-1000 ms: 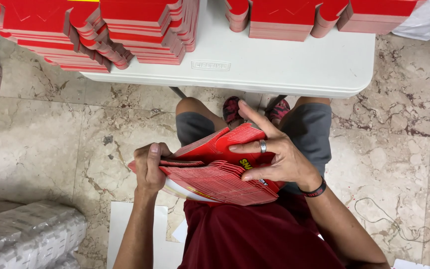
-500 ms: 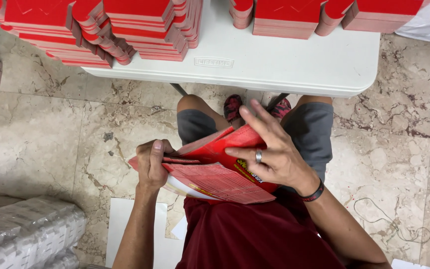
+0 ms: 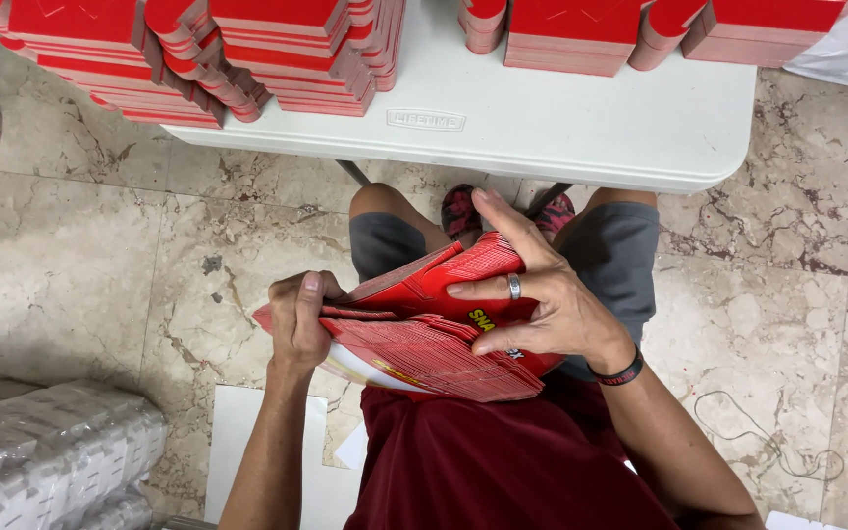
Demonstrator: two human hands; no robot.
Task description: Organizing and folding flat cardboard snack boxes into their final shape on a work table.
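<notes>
Lifted top flap since earlier; right hand (image 3: pixel 542 304) spread, left hand (image 3: pixel 298 319) gripping red cardboard stack (image 3: pixel 424 344)

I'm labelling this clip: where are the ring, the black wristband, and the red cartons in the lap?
ring (image 3: pixel 513 286), head view, on the band across the finger.
black wristband (image 3: pixel 620 372), head view, on the strap at the wrist.
red cartons (image 3: pixel 434 355), head view, on the fanned edges.

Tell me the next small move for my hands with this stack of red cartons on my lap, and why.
Probably lift the top flat red carton clear with the right hand. Its fingers already spread over that raised piece, while the left hand pinches the stack of flat red cartons at its edge, steadying it.
</notes>
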